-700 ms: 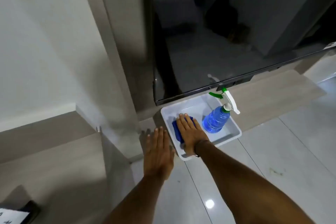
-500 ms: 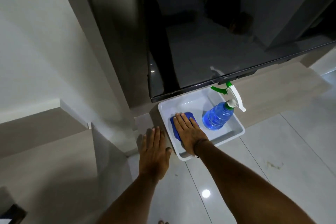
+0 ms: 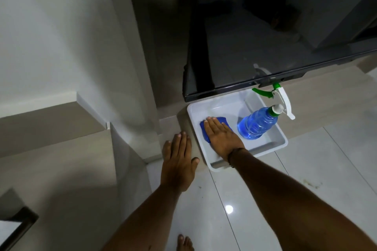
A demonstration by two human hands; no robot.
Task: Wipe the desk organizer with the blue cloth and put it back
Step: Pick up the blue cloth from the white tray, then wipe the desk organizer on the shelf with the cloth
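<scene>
Two flat hands: my right hand (image 3: 221,138), fingers pressed together, pins the blue cloth (image 3: 214,126) at the left end of the desk organizer (image 3: 279,138) overhanging the ledge (image 3: 326,96)'s front edge, left hand (image 3: 178,161) beside; pushing hard could tip it, toppling the spray bottle (image 3: 257,124).

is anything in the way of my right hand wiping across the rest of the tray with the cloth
Yes. The spray bottle stands inside the white tray, to the right of your right hand and the blue cloth, covering that part of the floor.

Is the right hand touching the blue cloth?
Touching. The head view shows the right hand lying flat on the blue cloth, inside the white tray.
</scene>
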